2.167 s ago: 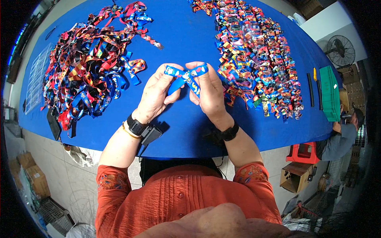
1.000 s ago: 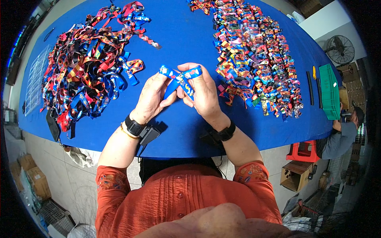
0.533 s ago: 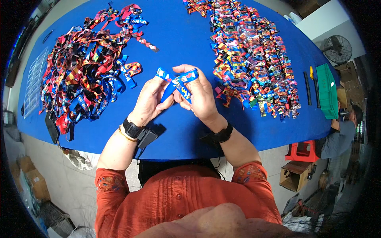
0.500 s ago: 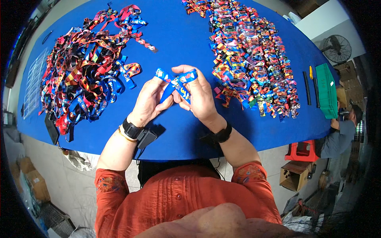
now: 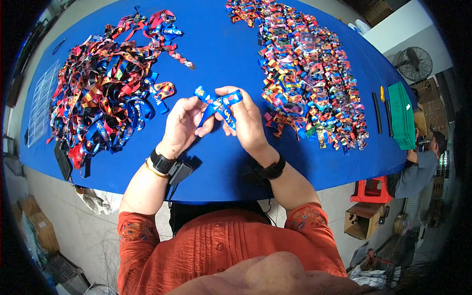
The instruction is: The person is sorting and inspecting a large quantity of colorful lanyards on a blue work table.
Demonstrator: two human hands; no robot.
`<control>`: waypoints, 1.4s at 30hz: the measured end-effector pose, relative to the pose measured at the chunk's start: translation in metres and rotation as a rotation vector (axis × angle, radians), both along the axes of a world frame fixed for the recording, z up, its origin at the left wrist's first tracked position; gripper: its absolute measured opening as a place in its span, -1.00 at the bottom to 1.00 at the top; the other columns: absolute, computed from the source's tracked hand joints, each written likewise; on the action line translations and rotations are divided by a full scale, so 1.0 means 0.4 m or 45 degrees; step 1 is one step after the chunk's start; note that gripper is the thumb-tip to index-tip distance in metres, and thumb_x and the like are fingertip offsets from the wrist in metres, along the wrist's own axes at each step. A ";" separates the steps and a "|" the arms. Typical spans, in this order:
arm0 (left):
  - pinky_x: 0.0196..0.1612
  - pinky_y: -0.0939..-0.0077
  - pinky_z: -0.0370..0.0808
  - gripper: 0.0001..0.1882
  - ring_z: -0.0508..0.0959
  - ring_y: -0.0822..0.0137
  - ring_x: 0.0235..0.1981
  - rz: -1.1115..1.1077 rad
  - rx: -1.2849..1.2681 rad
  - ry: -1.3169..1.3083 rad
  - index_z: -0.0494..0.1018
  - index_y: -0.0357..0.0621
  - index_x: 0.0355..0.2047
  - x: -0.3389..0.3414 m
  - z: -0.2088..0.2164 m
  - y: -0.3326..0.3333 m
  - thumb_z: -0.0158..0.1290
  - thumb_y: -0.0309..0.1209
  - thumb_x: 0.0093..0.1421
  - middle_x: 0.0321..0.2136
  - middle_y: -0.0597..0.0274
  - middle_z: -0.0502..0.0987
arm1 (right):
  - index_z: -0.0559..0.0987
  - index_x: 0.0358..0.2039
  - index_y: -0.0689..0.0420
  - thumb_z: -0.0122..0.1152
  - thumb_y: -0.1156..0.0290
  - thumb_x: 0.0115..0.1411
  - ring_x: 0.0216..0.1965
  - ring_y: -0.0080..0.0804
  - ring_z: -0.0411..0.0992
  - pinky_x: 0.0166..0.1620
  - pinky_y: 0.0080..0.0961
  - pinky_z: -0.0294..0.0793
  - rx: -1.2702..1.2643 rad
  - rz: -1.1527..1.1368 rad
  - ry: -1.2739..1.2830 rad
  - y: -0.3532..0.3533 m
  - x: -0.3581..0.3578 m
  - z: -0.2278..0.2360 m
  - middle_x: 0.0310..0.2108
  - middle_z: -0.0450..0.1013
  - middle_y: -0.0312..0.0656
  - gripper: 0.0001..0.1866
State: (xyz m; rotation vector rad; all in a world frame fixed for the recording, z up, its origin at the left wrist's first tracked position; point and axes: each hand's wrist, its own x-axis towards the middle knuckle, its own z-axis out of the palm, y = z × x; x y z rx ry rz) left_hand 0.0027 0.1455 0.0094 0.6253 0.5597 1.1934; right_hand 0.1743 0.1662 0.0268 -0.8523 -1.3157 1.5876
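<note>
Between my two hands, over the blue table [image 5: 216,54], is a blue printed ribbon strap [image 5: 217,104], crossed over itself like a loose bow. My left hand [image 5: 181,123] pinches its left loop between thumb and fingers. On the other side, my right hand [image 5: 249,122] grips the right loop, the thumb lying along it. The strap's tails hang down between the hands, partly hidden by the fingers. A tangled heap of printed straps [image 5: 101,93] lies to the left. Rows of small folded straps [image 5: 314,78], many-coloured, spread over the right side.
A green tray [image 5: 401,115] stands at the right edge, beside dark rods [image 5: 377,113] and a yellow-handled tool [image 5: 382,93]. A clear gridded sheet [image 5: 43,105] lies far left. Past the table are a fan [image 5: 414,62], a red stool [image 5: 372,189] and another person [image 5: 418,169].
Both hands keep hold of the blue strap and stay almost in place. The crossed loops have tilted slightly, and the whole view has shifted a little.
</note>
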 end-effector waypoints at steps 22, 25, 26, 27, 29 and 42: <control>-0.60 0.76 0.27 -0.82 0.36 0.64 -0.64 0.102 0.139 0.628 0.50 -0.20 -0.24 -0.001 0.021 0.013 0.08 -0.33 0.31 -0.38 0.27 0.60 | 0.48 -0.17 0.25 0.21 0.53 0.23 -0.28 -0.60 0.51 -0.22 -0.64 0.49 0.113 -0.099 0.041 0.039 -0.009 -0.072 -0.29 0.53 -0.26 -0.83; -0.60 0.76 0.27 -0.83 0.36 0.64 -0.64 0.119 0.119 0.646 0.49 -0.19 -0.22 0.003 0.021 0.013 0.09 -0.35 0.31 -0.38 0.28 0.60 | 0.50 -0.24 0.25 0.21 0.51 0.24 -0.33 -0.63 0.51 -0.26 -0.67 0.49 0.054 -0.163 -0.007 0.038 -0.012 -0.067 -0.35 0.53 -0.29 -0.88; -0.60 0.76 0.27 -0.85 0.36 0.64 -0.64 0.143 0.100 0.640 0.49 -0.18 -0.22 0.004 0.020 0.012 0.11 -0.36 0.30 -0.38 0.29 0.60 | 0.51 -0.25 0.24 0.22 0.50 0.24 -0.33 -0.65 0.49 -0.27 -0.68 0.48 0.073 -0.179 -0.017 0.038 -0.013 -0.069 -0.36 0.53 -0.31 -0.89; -0.60 0.76 0.27 -0.85 0.36 0.64 -0.64 0.141 0.100 0.639 0.49 -0.18 -0.22 0.006 0.022 0.013 0.11 -0.36 0.30 -0.38 0.29 0.60 | 0.52 -0.27 0.23 0.23 0.50 0.24 -0.34 -0.68 0.48 -0.28 -0.69 0.47 0.091 -0.196 -0.029 0.039 -0.012 -0.071 -0.37 0.53 -0.32 -0.89; -0.59 0.76 0.28 -0.87 0.38 0.63 -0.65 0.165 0.091 0.615 0.48 -0.17 -0.24 0.008 0.029 0.015 0.13 -0.40 0.27 -0.42 0.32 0.58 | 0.52 -0.27 0.23 0.23 0.49 0.23 -0.36 -0.70 0.46 -0.30 -0.70 0.46 0.117 -0.227 -0.060 0.041 -0.007 -0.077 -0.38 0.53 -0.33 -0.89; -0.64 0.76 0.28 -0.84 0.45 0.60 -0.66 -0.010 0.131 0.617 0.43 -0.18 -0.19 -0.003 0.033 0.012 0.13 -0.45 0.26 -0.48 0.30 0.56 | 0.60 -0.30 0.22 0.26 0.43 0.22 -0.44 -0.70 0.43 -0.37 -0.69 0.43 0.083 -0.226 -0.211 0.042 0.008 -0.045 -0.43 0.54 -0.32 -0.87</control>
